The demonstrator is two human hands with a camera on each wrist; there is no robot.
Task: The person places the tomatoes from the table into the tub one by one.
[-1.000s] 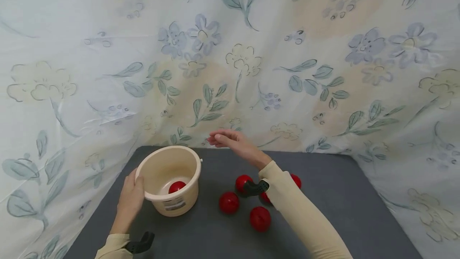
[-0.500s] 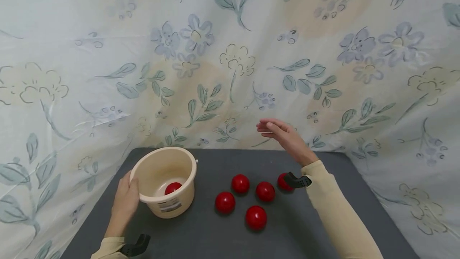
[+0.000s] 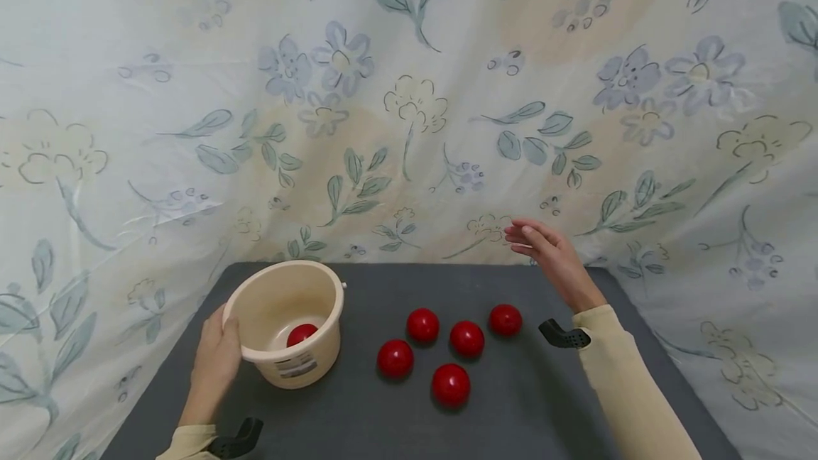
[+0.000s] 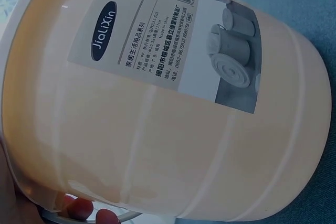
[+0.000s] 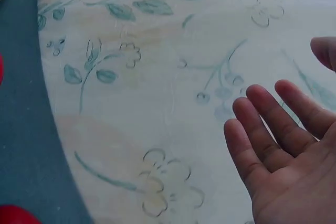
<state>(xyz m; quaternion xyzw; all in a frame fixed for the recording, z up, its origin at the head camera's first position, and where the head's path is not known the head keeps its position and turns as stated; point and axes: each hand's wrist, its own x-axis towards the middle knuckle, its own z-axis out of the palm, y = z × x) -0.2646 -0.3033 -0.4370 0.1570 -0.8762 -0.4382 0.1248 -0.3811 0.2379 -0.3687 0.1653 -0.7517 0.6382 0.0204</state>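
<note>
A cream plastic bucket (image 3: 281, 366) stands tilted at the left of the table, with one red ball (image 3: 302, 334) inside. My left hand (image 3: 216, 360) grips its rim on the left side, thumb over the edge. In the left wrist view the bucket's printed label (image 4: 173, 40) and a few of my fingertips (image 4: 107, 216) show. My right hand (image 3: 554, 258) is raised above the far right of the table, fingers extended and holding nothing. The nearest ball to it is a red ball (image 3: 505, 320) below and to its left.
Several more red balls lie mid-table, among them a front ball (image 3: 451, 385), a left ball (image 3: 395, 359), a back ball (image 3: 423, 325) and a middle ball (image 3: 467, 339). Floral cloth (image 3: 409, 119) hangs behind and beside the dark grey table (image 3: 377, 424).
My right hand has moved to the right, away from near the bucket, uncovering the balls that its arm hid. My left hand stays on the rim, and the view shifts slightly.
</note>
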